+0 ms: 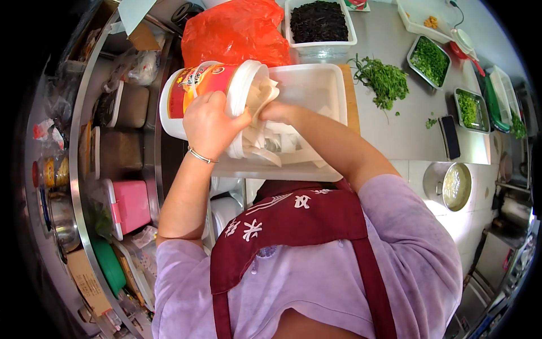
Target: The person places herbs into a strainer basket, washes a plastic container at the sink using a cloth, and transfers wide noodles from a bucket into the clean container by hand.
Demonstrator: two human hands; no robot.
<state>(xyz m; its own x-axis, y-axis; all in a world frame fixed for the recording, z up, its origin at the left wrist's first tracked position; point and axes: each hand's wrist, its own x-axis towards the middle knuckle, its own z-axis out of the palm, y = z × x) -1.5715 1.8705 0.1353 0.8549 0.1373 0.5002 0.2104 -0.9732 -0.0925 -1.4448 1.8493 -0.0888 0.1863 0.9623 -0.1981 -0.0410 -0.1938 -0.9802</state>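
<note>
A white plastic bucket (175, 116) with a red and yellow label lies tipped on its side, its mouth facing right. My left hand (212, 124) grips the bucket near its rim, a bangle on the wrist. Thin pale sheets or slices (255, 127) spill from the mouth; what they are I cannot make out. My right hand (278, 112) reaches into the bucket's mouth against these pale pieces, its fingers mostly hidden. Beneath the mouth is a white rectangular tub (316, 73) with more pale pieces inside.
Behind stand a red plastic bag (234, 34) and a container of dark strips (319, 22). To the right lie leafy herbs (381, 82), trays of chopped greens (430, 61) and a phone (450, 137). A metal pot (456, 186) is on the floor; shelves (84, 209) line the left.
</note>
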